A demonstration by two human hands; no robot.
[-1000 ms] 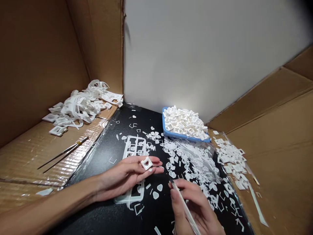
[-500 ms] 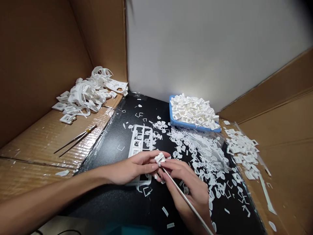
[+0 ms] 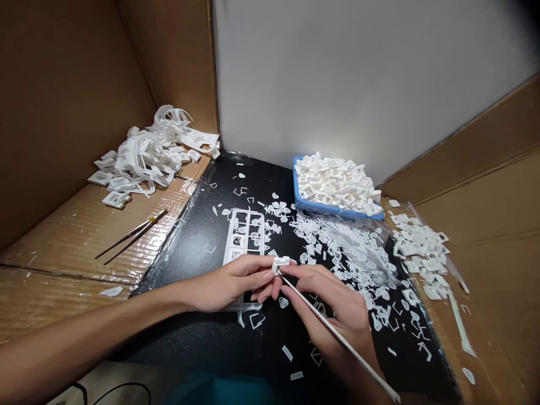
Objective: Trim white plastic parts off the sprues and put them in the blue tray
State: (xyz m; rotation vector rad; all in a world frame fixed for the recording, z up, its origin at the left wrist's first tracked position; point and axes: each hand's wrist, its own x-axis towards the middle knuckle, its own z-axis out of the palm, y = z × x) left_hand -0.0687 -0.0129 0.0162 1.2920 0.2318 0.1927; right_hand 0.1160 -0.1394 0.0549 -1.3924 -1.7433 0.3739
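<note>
Left hand (image 3: 230,281) is closed to a narrow pinch; a small white piece (image 3: 281,262) is held at its fingertips. Right hand (image 3: 337,306) is closed too: a thin tool (image 3: 337,336) is gripped like a pen, tip at the piece's lower side. Whether the tip is inside an opening cannot be told. A white frame (image 3: 230,247) is partly covered by the left hand; the piece is held just right of it.

Slip risk: if pressed too hard on so small a part, the tip could be skidded into the left fingertips, or the piece squeezed out of the pinch. If dropped among the white flakes (image 3: 337,242), it would probably be hard to spot. The frame could be nudged by a low left hand.

Edges: the black surface (image 3: 185,337) is bordered on the left by cardboard, where tweezers (image 3: 144,227) and a white heap (image 3: 145,157) are laid. At the back, a blue tray (image 3: 337,211), heaped with pieces, is set near the white wall (image 3: 358,84). The right side is crowded by flakes and a second pile (image 3: 422,244). Most moving room seems to be offered at near left; the near edge should be minded.
</note>
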